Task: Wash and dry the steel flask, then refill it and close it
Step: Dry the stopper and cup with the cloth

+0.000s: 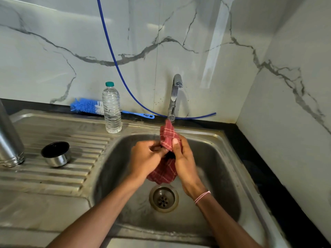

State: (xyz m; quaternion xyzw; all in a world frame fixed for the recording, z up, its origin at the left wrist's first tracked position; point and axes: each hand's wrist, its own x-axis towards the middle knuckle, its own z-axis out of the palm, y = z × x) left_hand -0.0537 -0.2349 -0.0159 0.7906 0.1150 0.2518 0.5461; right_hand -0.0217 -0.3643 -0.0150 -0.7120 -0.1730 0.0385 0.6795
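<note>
Forearms (100, 210) are seen reaching in from six o'clock over the sink basin (215, 158), where one red checked cloth (167, 138) is gripped between two hands.

At the far left edge, one steel flask (9, 136) is stood upright on the ribbed drainboard (53, 178), its long axis vertical. The threaded rings are at its lower end, so it is judged to be draining mouth-down; its upper part is cut off by the frame. Just beside it, at three o'clock, one cap (56, 155) is set with its dark hollow upward. Behind these, one blue bottle brush (84, 105) is laid along the wall, and one capped plastic water bottle (112, 108) is stood in front of it.

The left hand (146, 158) is curled round the cloth's middle; the right hand (184, 161) is pinching the upper fold with thumb on top. One tap (174, 93) is mounted at twelve o'clock from them.

From the hands the flask is placed at nine o'clock, well apart, and the left hand is nearer, so drying is judged to call for a leftward reach.
</note>
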